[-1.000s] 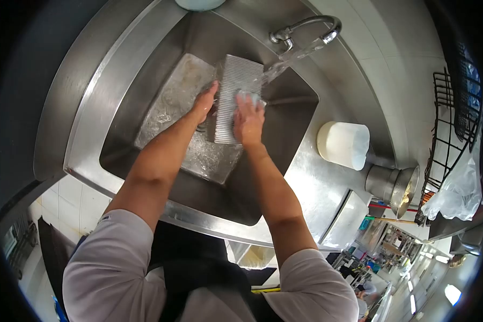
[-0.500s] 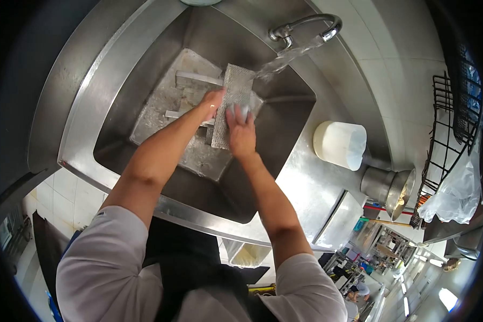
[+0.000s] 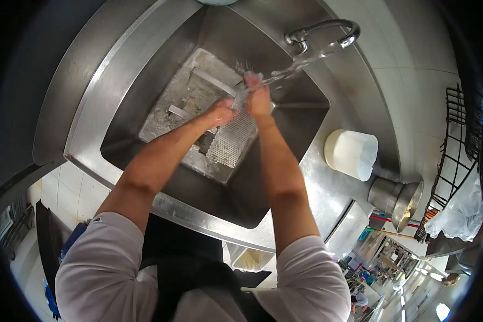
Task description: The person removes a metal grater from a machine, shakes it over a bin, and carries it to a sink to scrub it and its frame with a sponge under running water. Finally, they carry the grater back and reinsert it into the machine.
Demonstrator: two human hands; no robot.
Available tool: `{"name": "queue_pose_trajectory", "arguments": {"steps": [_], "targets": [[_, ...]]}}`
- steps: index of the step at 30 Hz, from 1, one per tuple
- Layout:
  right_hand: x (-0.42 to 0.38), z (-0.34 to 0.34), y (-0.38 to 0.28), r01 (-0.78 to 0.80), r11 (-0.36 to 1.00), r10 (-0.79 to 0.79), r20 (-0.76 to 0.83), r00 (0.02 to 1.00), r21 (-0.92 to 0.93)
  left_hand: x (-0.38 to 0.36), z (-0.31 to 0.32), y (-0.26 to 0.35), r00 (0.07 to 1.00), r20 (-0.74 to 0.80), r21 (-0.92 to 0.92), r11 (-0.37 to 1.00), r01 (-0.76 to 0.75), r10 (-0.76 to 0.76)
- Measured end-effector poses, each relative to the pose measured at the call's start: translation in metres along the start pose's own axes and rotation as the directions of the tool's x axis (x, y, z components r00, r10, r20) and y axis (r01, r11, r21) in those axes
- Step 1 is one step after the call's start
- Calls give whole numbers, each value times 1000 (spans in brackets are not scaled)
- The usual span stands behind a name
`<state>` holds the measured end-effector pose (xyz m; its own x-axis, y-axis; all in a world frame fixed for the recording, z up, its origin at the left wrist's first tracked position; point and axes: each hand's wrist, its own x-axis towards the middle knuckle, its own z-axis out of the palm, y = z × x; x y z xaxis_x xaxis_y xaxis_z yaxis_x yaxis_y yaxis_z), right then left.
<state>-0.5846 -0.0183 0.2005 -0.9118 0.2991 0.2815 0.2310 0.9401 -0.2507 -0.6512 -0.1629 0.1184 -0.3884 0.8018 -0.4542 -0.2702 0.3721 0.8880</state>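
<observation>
A long metal mesh panel is held slanted inside the steel sink, its honeycomb surface facing me. My left hand is closed on the panel's left edge, around mid-length. At the upper end, my right hand is under the running water, fingers bent around a small pale pad. Splashes blur the pad and the fingertips. Water from the curved faucet strikes there and sprays. Beneath the panel, metal bars cross a wet, pale surface at the sink's bottom.
On the steel counter to the right stand a white plastic container and a metal pot. A flat pale board lies nearer me. A black wire rack with a plastic bag is at the far right.
My right hand has moved from the panel's middle up to its top end, into the water stream. The panel has tilted, and its lower end has swung right. My left hand still grips its edge.
</observation>
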Motion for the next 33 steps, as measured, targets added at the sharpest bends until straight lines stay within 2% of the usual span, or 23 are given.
{"name": "queue_pose_trajectory", "arguments": {"steps": [3, 4, 6, 7, 8, 9, 10, 11, 13, 14, 15, 16, 17, 18, 21, 22, 24, 26, 29, 30, 33], "targets": [[-5, 2, -13, -58, 998, 58, 78, 995, 6, -29, -9, 55, 995, 95, -132, 991, 24, -11], [-18, -2, -22, 2, 987, -14, 70, 997, 163, -14, -9, 41, 995, 96, -200, 980, -18, 38], [-42, -9, -30, -23, 984, -2, 137, 991, 178, 4, -12, 21, 987, 99, -322, 943, -85, 123], [-43, -8, -28, -30, 982, -1, 161, 987, 188, 9, -13, 21, 994, 78, -243, 968, -57, 78], [-34, -8, -14, 62, 996, -70, 130, 989, 62, 10, -8, 18, 998, 60, -160, 987, -13, 23], [-23, -5, -2, -39, 995, 30, 94, 995, 93, 5, -3, 21, 999, 41, -84, 996, 35, -32], [-6, -1, 8, -133, 983, 126, 58, 990, 129, 5, -5, 25, 997, 62, 143, 989, -48, 39], [0, 2, 7, -230, 957, 228, 29, 973, 175, 3, -7, 29, 999, 38, 114, 993, 13, -18], [4, -8, -23, -312, 947, 304, 102, 947, 78, 6, -2, 48, 993, 4, 40, 992, 121, -121], [-5, -12, -35, -276, 960, 270, 90, 959, 58, 9, -5, 59, 946, 62, -267, 908, 324, -319], [-14, -16, -46, -239, 970, 235, 78, 969, 37, 2, -3, 73, 945, 22, -393, 866, 309, -327], [-30, -19, -57, -125, 990, 124, 14, 992, 58, -5, -1, 88, 940, -20, -512, 811, 283, -340], [-41, -26, -69, -105, 993, 103, 38, 994, 57, -6, -2, 97, 933, -66, -620, 748, 239, -353], [-54, -35, -79, -94, 994, 90, 64, 994, 56, 19, -3, 69, 946, 8, -629, 734, 256, -324], [-89, -38, -79, 7, 990, -23, 111, 994, 139, 28, -8, 63, 948, -26, -620, 749, 234, -318], [-78, -36, -68, 62, 993, -63, 12, 998, 96, 31, -4, 62, 926, -98, -543, 800, 256, -364], [-44, -14, -37, -12, 999, 6, -127, 992, -45, 26, -2, 66, 944, -15, -654, 717, 241, -331], [-15, -7, -22, -219, 975, 216, -48, 975, -48, 8, 12, 81, 958, 51, -802, 560, 208, -283], [-23, 12, -36, -282, 959, 281, -72, 957, -11, 43, 6, 53, 934, -61, -761, 622, 184, -351], [-25, -15, -61, -348, 937, 344, 87, 935, 40, 32, 1, 64, 923, -132, -702, 692, 170, -361], [-78, -20, -59, -166, 959, 164, 31, 986, 231, 69, -12, 0, 970, -55, -744, 657, 117, -235]]}}
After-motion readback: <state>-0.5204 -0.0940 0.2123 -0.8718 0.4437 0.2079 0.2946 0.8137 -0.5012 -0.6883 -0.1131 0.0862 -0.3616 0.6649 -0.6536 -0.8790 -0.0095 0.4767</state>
